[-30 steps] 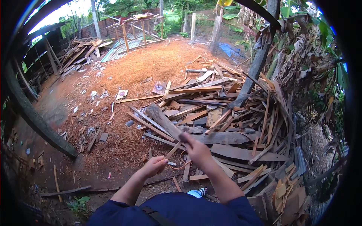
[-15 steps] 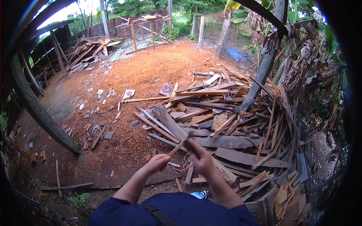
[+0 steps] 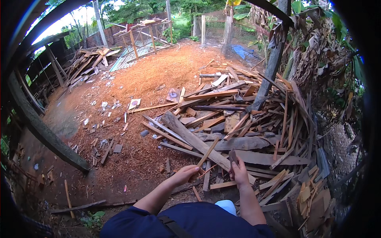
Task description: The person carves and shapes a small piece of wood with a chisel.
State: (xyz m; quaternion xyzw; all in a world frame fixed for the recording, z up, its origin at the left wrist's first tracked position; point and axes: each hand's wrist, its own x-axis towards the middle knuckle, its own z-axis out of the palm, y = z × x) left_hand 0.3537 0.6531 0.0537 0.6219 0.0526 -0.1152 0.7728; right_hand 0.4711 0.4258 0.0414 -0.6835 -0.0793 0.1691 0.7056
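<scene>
My left hand (image 3: 188, 174) is closed around the lower end of a thin wooden stick (image 3: 209, 153), which slants up and to the right. In my right hand (image 3: 239, 174) is a dark, flat, blade-like tool (image 3: 233, 159), held nearly upright; its exact kind is hard to make out. A gap separates the tool from the stick. Beneath both hands lies a thick weathered plank (image 3: 186, 133), sloping across other wood. A thin orange strand (image 3: 208, 171) shows just right of my left hand.
A large heap of scrap boards (image 3: 254, 127) spreads ahead and right around a leaning post (image 3: 274, 63). Sawdust (image 3: 158, 63) covers the ground beyond. Another leaning post (image 3: 43, 127) stands at left. A wooden frame (image 3: 143, 37) and second wood pile (image 3: 89, 61) are at the back.
The dark tool was up against the stick and now stands apart, lower and to the right. My left hand has shifted right, and the stick points more steeply upward. The view has turned slightly.
</scene>
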